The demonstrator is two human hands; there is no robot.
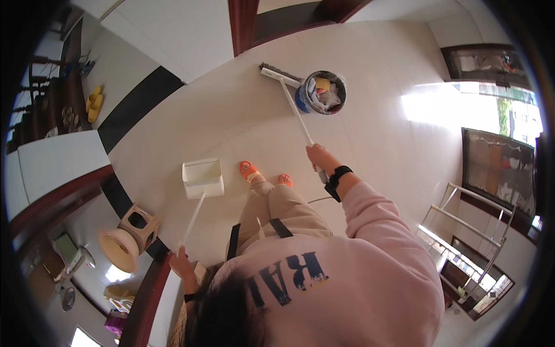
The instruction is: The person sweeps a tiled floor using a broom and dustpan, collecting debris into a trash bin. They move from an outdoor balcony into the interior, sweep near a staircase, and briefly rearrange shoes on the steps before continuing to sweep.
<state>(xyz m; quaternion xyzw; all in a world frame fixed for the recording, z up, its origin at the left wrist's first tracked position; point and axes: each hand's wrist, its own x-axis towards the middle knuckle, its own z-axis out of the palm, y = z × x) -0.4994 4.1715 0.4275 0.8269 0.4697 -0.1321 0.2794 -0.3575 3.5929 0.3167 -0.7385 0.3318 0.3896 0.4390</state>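
Note:
My right hand point(321, 157) is closed around the white handle of a broom point(297, 108). The broom's head, with dark bristles, rests on the pale floor with one end against a lined blue trash bin point(323, 93), which holds plastic bags and other waste. At the lower left my left hand point(182, 262) grips the upper end of a long-handled dustpan's stick. The white dustpan point(204, 178) stands on the floor to the left of my feet, its tray facing up. Whether anything lies in the tray is hard to tell.
A beige plastic stool point(139, 223) stands at the left by a dark floor strip, beside a round beige basin point(119, 249). Yellow slippers point(94, 104) lie at the upper left. A metal rack point(466, 217) stands at the right. A dark red door frame point(243, 26) edges the floor above.

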